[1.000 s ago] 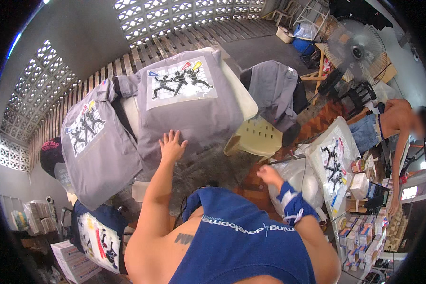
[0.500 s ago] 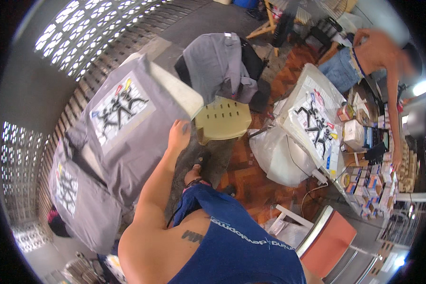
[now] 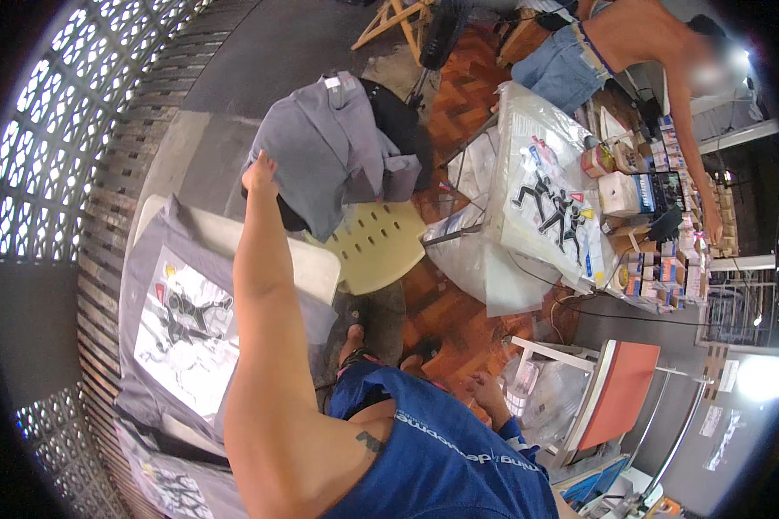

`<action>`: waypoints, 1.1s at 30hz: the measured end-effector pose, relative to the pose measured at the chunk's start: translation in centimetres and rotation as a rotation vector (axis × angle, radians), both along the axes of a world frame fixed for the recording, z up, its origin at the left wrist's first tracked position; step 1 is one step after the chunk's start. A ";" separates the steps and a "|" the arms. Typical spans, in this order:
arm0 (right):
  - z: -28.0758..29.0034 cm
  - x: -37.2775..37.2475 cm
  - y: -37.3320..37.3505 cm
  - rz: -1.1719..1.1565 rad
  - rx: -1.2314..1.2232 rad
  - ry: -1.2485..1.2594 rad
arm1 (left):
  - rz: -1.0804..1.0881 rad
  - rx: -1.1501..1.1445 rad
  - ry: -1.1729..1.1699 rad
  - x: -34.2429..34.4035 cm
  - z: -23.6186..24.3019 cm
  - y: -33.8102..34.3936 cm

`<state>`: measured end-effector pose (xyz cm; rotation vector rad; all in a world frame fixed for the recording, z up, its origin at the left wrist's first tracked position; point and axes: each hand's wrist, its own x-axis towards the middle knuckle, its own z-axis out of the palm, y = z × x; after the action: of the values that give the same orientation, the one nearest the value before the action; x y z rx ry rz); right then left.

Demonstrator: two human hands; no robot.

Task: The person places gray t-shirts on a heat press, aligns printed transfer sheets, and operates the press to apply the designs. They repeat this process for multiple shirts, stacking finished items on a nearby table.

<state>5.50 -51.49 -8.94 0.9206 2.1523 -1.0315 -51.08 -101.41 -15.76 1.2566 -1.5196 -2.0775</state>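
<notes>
My left arm reaches forward, and my left hand is closed at the left edge of a grey shirt. That shirt lies heaped with dark cloth over a pale yellow plastic chair. Below my left forearm, a grey printed shirt is spread over a pale board; its white panel carries black running figures. Another grey printed shirt lies nearer me. My right hand hangs beside my blue top, fingers loosely apart, holding nothing visible.
A plastic-covered table with a figure print stands at right, small boxes beyond it. A shirtless person reaches over the boxes. An orange-red seat is at lower right. Lattice wall runs along the left.
My left hand has moved from the board's corner forward to the heaped grey shirt. My right hand has come into view. The whole view has shifted.
</notes>
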 end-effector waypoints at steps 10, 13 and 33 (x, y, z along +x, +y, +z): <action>-1.1 5.9 1.8 0.651 0.332 0.200 | -0.859 -0.157 0.180 -6.0 0.7 12.7; -1.5 9.9 0.1 0.158 0.135 -0.114 | -0.696 -0.096 0.246 -9.9 -2.1 16.7; 14.2 -4.1 -5.0 0.343 0.354 0.951 | -2.719 0.389 0.531 28.7 32.6 27.6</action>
<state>1.43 -56.50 5.21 0.1295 3.2024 -1.0353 -22.41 -73.86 16.84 1.2485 0.8760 0.9368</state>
